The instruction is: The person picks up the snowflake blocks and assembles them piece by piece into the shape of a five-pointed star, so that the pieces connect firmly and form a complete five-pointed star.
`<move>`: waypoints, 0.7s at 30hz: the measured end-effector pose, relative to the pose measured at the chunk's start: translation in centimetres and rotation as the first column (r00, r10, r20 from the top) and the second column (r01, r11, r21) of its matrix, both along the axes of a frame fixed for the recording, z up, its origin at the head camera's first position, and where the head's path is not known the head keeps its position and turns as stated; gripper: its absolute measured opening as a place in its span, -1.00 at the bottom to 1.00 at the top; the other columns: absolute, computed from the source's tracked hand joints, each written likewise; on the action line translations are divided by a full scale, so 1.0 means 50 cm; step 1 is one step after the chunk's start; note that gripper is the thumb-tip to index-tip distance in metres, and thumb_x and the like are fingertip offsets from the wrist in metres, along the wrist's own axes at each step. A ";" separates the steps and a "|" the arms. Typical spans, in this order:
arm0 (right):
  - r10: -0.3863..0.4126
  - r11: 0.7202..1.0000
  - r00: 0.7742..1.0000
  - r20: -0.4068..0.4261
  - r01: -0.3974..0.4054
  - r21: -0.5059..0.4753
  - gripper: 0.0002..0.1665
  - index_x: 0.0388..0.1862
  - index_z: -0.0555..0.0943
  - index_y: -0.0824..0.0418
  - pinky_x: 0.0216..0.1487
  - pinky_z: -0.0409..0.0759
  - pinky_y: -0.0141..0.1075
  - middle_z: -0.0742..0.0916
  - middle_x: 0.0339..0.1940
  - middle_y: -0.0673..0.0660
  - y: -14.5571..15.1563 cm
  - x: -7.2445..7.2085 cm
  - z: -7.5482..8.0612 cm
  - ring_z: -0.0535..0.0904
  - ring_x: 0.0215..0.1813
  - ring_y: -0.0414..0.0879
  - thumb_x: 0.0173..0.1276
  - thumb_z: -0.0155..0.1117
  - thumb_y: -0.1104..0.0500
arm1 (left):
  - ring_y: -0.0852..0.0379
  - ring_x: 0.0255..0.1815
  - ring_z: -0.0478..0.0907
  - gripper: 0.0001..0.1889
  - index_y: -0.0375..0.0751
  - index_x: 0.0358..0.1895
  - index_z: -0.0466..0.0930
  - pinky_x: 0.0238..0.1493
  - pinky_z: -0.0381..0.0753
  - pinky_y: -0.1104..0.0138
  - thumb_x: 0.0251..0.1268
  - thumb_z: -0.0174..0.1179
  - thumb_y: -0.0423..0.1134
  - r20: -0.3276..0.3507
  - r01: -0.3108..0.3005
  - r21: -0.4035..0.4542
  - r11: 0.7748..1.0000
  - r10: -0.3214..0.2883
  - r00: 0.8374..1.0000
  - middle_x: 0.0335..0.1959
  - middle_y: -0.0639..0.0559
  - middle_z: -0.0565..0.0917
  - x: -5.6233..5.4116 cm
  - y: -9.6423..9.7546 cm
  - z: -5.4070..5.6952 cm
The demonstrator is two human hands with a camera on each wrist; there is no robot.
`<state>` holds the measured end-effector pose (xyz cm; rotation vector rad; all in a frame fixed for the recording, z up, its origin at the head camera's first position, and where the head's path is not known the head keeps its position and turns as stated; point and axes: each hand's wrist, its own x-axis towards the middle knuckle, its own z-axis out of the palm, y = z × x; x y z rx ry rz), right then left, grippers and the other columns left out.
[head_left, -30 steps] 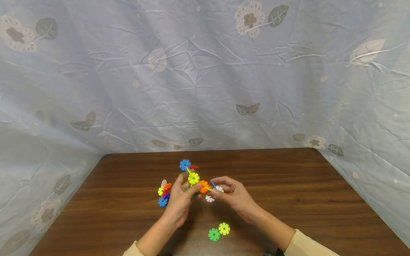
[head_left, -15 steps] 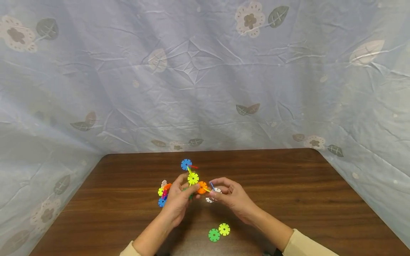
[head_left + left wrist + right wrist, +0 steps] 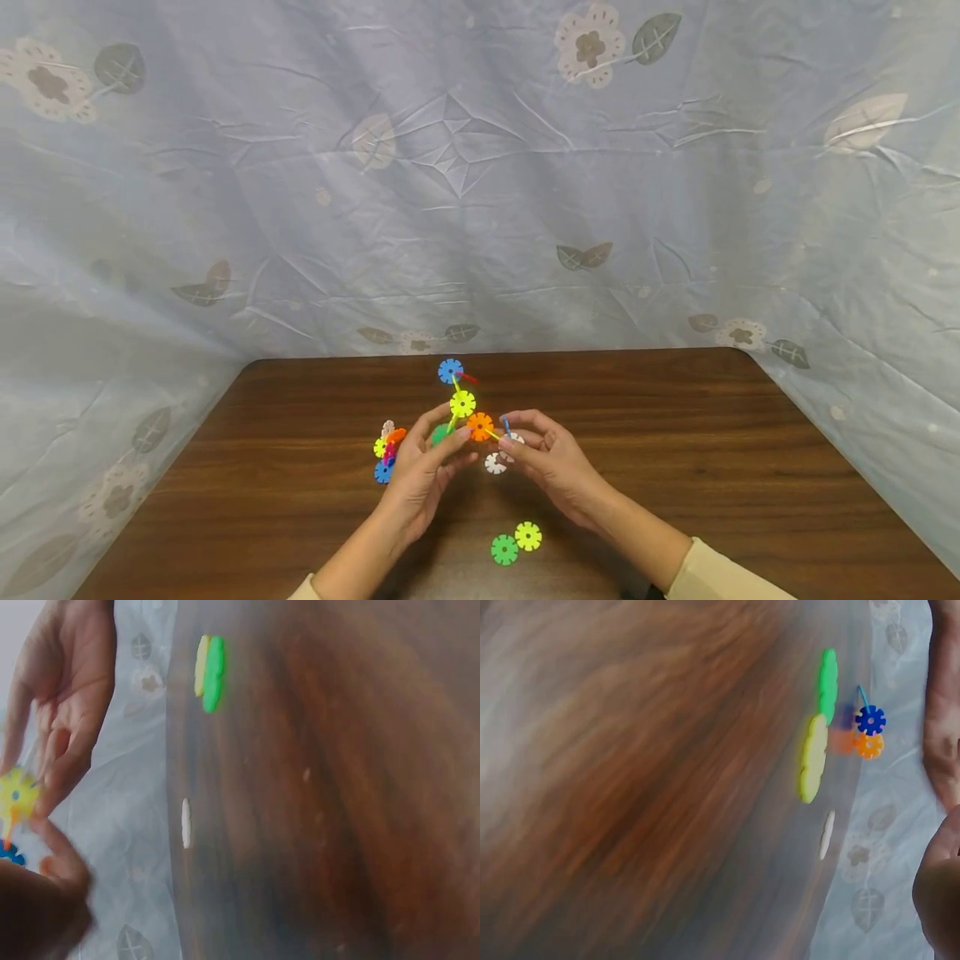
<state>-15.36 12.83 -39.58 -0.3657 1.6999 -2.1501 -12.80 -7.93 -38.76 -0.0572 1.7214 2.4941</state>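
Both hands hold up a chain of slotted plastic building discs. My left hand (image 3: 422, 467) grips it by the green disc (image 3: 442, 434), its thumb at the edge of the orange disc (image 3: 480, 427). Above the fingers rise a yellow disc (image 3: 462, 404), a blue disc (image 3: 451, 372) and a red disc (image 3: 467, 377) turned edge-on. My right hand (image 3: 555, 467) pinches the chain's right end, by a blue disc (image 3: 506, 426) seen edge-on; a white disc (image 3: 514, 447) shows partly behind its fingertips. Another yellow disc (image 3: 19, 793) shows between fingers in the left wrist view.
Under the hands a white disc (image 3: 494, 463) lies on the wooden table (image 3: 675, 417). Nearer the front lie a loose green disc (image 3: 505, 550) and yellow disc (image 3: 528, 536). Left of the left hand sits a joined multicoloured disc cluster (image 3: 385, 454). Floral cloth (image 3: 480, 208) hangs behind.
The chain has risen in view and shifted right, its blue top disc most of all. More of the green disc shows between the left fingers. Both hands keep their hold.
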 end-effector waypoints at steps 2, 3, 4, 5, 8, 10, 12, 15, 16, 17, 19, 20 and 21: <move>-0.011 1.000 1.000 -0.004 0.011 0.010 -0.51 0.32 0.39 0.30 0.21 0.68 -0.32 0.81 0.02 -0.04 -0.004 0.003 0.004 0.74 0.06 -0.20 0.53 0.32 0.22 | 0.13 0.09 0.62 -0.36 -0.25 0.50 0.23 0.06 0.78 0.28 0.47 0.28 -0.21 0.020 0.001 -0.018 1.000 0.000 1.000 0.11 0.04 0.59 0.003 0.004 -0.002; -0.015 1.000 1.000 -0.008 0.016 0.016 -0.53 0.31 0.40 0.26 0.22 0.67 -0.31 0.82 0.01 -0.06 -0.007 0.004 0.006 0.72 0.05 -0.21 0.53 0.32 0.21 | 0.11 0.11 0.62 -0.38 -0.24 0.48 0.25 0.06 0.78 0.26 0.48 0.27 -0.17 0.028 0.008 -0.030 1.000 -0.007 1.000 0.10 0.06 0.61 0.005 0.006 -0.002; -0.020 1.000 1.000 -0.016 0.021 0.023 -0.54 0.30 0.41 0.24 0.23 0.64 -0.29 0.82 0.00 -0.08 -0.011 0.005 0.007 0.71 0.05 -0.21 0.53 0.31 0.20 | 0.10 0.11 0.62 -0.39 -0.22 0.46 0.26 0.07 0.78 0.23 0.49 0.26 -0.14 0.032 0.017 -0.035 0.999 -0.016 0.999 0.08 0.09 0.63 0.007 0.007 -0.002; -0.026 0.999 0.999 -0.025 0.027 0.031 -0.56 0.29 0.43 0.21 0.26 0.59 -0.28 0.82 -0.02 -0.11 -0.015 0.005 0.007 0.69 0.05 -0.21 0.53 0.32 0.20 | 0.08 0.12 0.63 -0.41 -0.22 0.44 0.26 0.10 0.78 0.21 0.50 0.25 -0.13 0.034 0.028 -0.028 0.999 -0.027 0.999 0.07 0.11 0.65 0.008 0.009 -0.002; -0.048 0.997 0.997 -0.056 0.051 0.055 -0.62 0.23 0.46 0.13 0.34 0.44 -0.23 0.83 -0.09 -0.18 -0.024 0.006 0.008 0.65 0.11 -0.21 0.53 0.32 0.19 | 0.08 0.12 0.65 -0.45 -0.19 0.40 0.23 0.18 0.77 0.13 0.53 0.23 -0.13 0.028 0.061 0.016 0.998 -0.061 0.998 0.06 0.11 0.66 0.011 0.015 0.001; -0.066 0.995 0.995 -0.075 0.071 0.067 -0.64 0.21 0.47 0.10 0.36 0.37 -0.21 0.84 -0.11 -0.21 -0.030 0.007 0.007 0.64 0.14 -0.20 0.52 0.32 0.18 | 0.11 0.11 0.67 -0.44 -0.19 0.41 0.19 0.22 0.76 0.09 0.53 0.22 -0.16 0.021 0.075 0.050 0.996 -0.076 0.997 0.04 0.10 0.66 0.012 0.021 0.004; -0.079 0.993 0.993 -0.085 0.085 0.076 -0.65 0.19 0.47 0.09 0.36 0.38 -0.21 0.84 -0.09 -0.23 -0.034 0.009 0.006 0.64 0.15 -0.20 0.51 0.33 0.17 | 0.12 0.08 0.70 -0.45 -0.18 0.40 0.16 0.24 0.75 0.06 0.53 0.22 -0.19 0.019 0.076 0.085 0.993 -0.078 0.997 0.01 0.09 0.67 0.012 0.026 0.007; -0.089 0.991 0.991 -0.100 0.098 0.087 -0.60 0.22 0.45 0.17 0.32 0.47 -0.23 0.84 -0.06 -0.25 -0.041 0.011 0.005 0.66 0.15 -0.20 0.51 0.35 0.18 | 0.14 0.03 0.72 -0.47 -0.17 0.37 0.19 0.20 0.77 0.09 0.51 0.24 -0.25 0.019 0.044 0.119 0.992 -0.047 0.999 0.00 0.06 0.71 0.012 0.034 0.011; -0.094 0.990 0.990 -0.108 0.104 0.091 -0.58 0.23 0.44 0.21 0.29 0.49 -0.25 0.83 -0.05 -0.25 -0.043 0.012 0.005 0.66 0.15 -0.21 0.50 0.35 0.18 | 0.14 0.02 0.72 -0.48 -0.17 0.36 0.20 0.18 0.78 0.11 0.50 0.24 -0.27 0.018 0.033 0.125 0.992 -0.035 0.999 0.01 0.05 0.70 0.012 0.036 0.012; -0.100 0.989 0.988 -0.114 0.111 0.093 -0.56 0.24 0.43 0.25 0.25 0.51 -0.26 0.83 -0.05 -0.25 -0.045 0.013 0.005 0.66 0.14 -0.20 0.50 0.36 0.19 | 0.15 0.01 0.71 -0.47 -0.16 0.36 0.21 0.15 0.78 0.14 0.48 0.26 -0.29 0.021 0.018 0.129 0.991 -0.021 1.000 0.02 0.04 0.70 0.011 0.038 0.013; -0.123 0.985 0.983 -0.135 0.138 0.106 -0.53 0.25 0.43 0.29 0.18 0.56 -0.29 0.83 -0.05 -0.24 -0.050 0.016 0.005 0.66 0.12 -0.19 0.49 0.36 0.21 | 0.16 -0.01 0.70 -0.45 -0.17 0.35 0.21 0.10 0.79 0.18 0.45 0.28 -0.31 0.026 -0.003 0.128 0.992 -0.001 1.000 0.06 0.01 0.68 0.011 0.040 0.015; -0.139 0.981 0.979 -0.147 0.156 0.113 -0.54 0.25 0.44 0.29 0.15 0.57 -0.31 0.82 -0.04 -0.21 -0.052 0.017 0.005 0.65 0.11 -0.17 0.48 0.37 0.22 | 0.16 -0.01 0.69 -0.44 -0.17 0.37 0.21 0.09 0.80 0.20 0.44 0.29 -0.31 0.028 -0.008 0.128 0.992 0.005 1.000 0.07 0.01 0.67 0.011 0.041 0.016; -0.154 0.978 0.975 -0.161 0.173 0.116 -0.54 0.24 0.45 0.29 0.13 0.58 -0.32 0.80 -0.01 -0.17 -0.054 0.018 0.005 0.64 0.11 -0.16 0.47 0.37 0.23 | 0.16 -0.01 0.69 -0.43 -0.18 0.37 0.21 0.08 0.80 0.20 0.43 0.29 -0.32 0.030 -0.013 0.129 0.992 0.009 0.999 0.09 0.00 0.67 0.011 0.042 0.016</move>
